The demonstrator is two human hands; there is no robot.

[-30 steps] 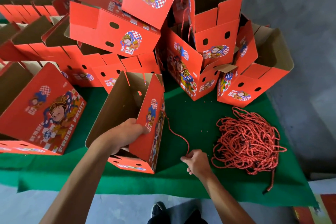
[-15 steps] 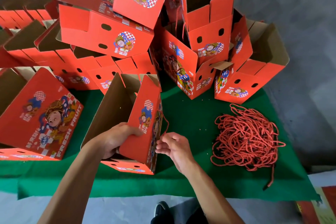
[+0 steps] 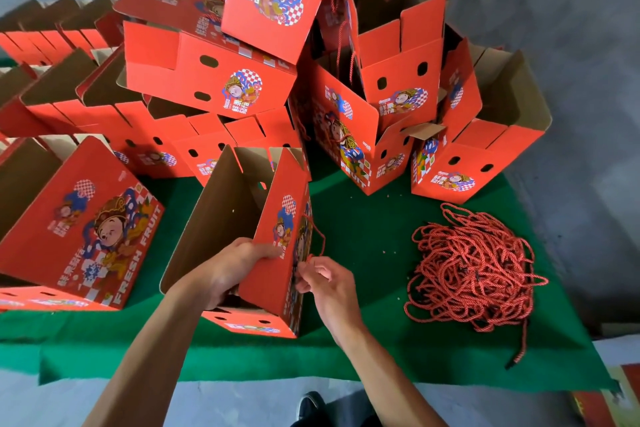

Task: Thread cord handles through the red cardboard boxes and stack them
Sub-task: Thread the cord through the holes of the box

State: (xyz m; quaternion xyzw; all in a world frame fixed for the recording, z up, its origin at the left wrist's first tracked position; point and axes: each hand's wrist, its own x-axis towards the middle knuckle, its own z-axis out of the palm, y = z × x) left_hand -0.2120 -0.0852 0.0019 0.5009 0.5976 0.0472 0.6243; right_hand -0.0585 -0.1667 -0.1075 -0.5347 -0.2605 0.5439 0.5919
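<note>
Mid-threading: my left hand (image 3: 232,265) grips the open box (image 3: 277,253), right hand (image 3: 325,282) pinches a cord (image 3: 320,239) at its side; cord pile (image 3: 474,270) remains, stack (image 3: 346,80) partly built.

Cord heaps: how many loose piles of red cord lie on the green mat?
1. The heap lies on the green mat, right of the open box. Separately, the right hand pinches a single cord beside that box; threaded cords hang in the stacked boxes behind.
</note>
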